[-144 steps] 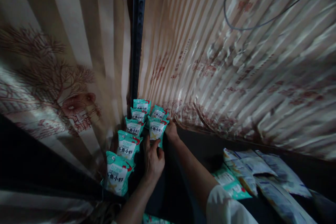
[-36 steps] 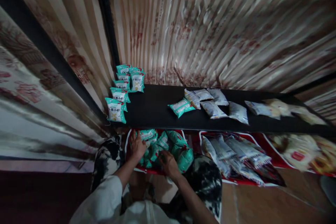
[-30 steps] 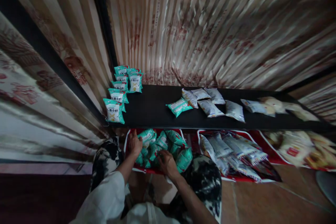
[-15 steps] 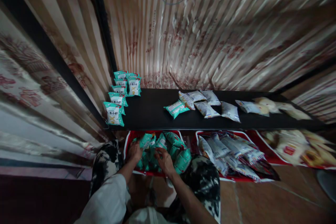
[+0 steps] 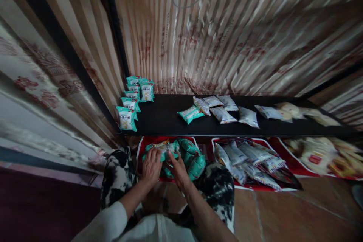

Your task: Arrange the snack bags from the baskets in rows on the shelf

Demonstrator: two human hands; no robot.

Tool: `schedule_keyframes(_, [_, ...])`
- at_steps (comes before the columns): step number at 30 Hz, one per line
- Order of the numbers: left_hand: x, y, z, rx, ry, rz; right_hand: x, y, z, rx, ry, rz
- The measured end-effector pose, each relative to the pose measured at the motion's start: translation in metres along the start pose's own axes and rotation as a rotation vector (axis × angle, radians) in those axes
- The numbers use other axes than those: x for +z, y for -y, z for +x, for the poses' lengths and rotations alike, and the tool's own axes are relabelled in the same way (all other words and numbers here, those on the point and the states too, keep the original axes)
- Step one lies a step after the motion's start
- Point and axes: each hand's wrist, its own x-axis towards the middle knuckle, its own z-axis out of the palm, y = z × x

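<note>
Both hands are over a red basket (image 5: 138, 159) with a white rim, filled with teal snack bags (image 5: 196, 167). My left hand (image 5: 152, 165) has its fingers bent on the near left side of a teal-and-white snack bag (image 5: 168, 149). At that bag's right end, the fingers of my right hand (image 5: 179, 168) press against it. The fingertips are partly hidden. On the left end of the black shelf (image 5: 164, 115), similar teal bags (image 5: 126, 118) stand upright in rows, and one more teal bag (image 5: 190, 114) lies flat near the middle.
Several white snack bags (image 5: 223, 115) lie on the shelf, with pale packets (image 5: 286, 112) farther right. A second red basket (image 5: 241, 188) holds white and dark bags; a third holds clear packets (image 5: 314, 155). Pleated curtains (image 5: 181, 45) hang behind, and a black post (image 5: 115, 26) stands at the left.
My left hand has moved right and up from the basket's left side, closer to my right hand. The bag between them now shows more clearly. The view has shifted slightly.
</note>
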Motion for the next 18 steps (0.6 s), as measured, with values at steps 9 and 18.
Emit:
schedule_keyframes(9, [-0.030, -0.012, -0.022, 0.061, -0.153, -0.223, -0.012, 0.023, -0.013, -0.070, -0.052, 0.022])
schedule_keyframes(18, [-0.040, 0.004, -0.009, -0.180, 0.108, -0.695, -0.014, 0.065, -0.018, -0.076, 0.286, -0.003])
